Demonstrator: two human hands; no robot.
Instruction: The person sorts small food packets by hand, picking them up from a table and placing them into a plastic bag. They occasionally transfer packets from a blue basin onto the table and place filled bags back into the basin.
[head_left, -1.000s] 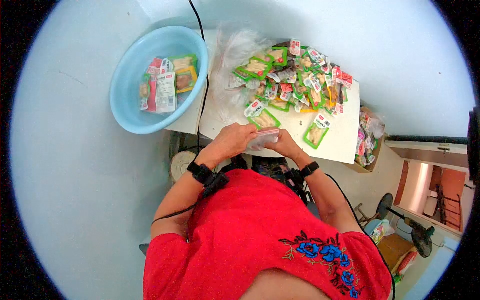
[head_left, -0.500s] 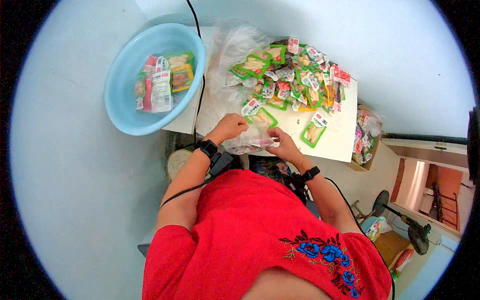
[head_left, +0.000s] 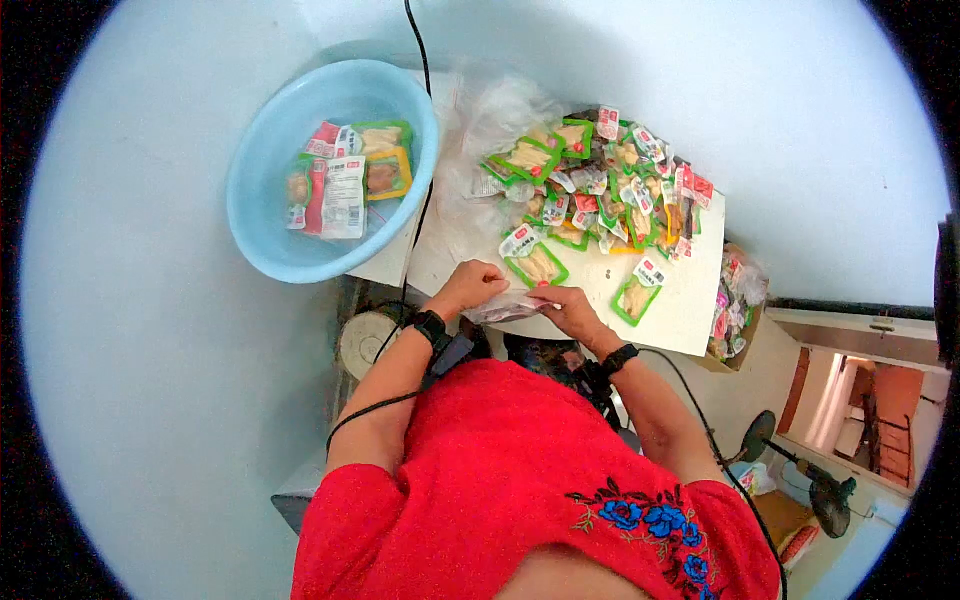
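Note:
A clear plastic bag (head_left: 503,308) with reddish print hangs between my hands at the table's front edge. My left hand (head_left: 474,286) is closed at the bag's left side, fingers curled in. On the other side, my right hand (head_left: 572,312) pinches the bag's upper right edge. Just beyond the bag lies a green-edged snack packet (head_left: 536,262) with pale contents. Another green-edged packet (head_left: 638,292) rests alone to the right. What the bag holds inside cannot be made out.
Several snack packets (head_left: 620,190) are heaped on the white table (head_left: 590,290). Loose clear bags (head_left: 505,110) lie behind left. A blue basin (head_left: 245,215) with several packets stands left. A black cable (head_left: 427,190) crosses beside it. At right is a filled cardboard box (head_left: 740,345).
The whole view has shifted, so the table sits lower in it. The bag has drawn back off the nearest packet, and my right hand has moved closer to my left.

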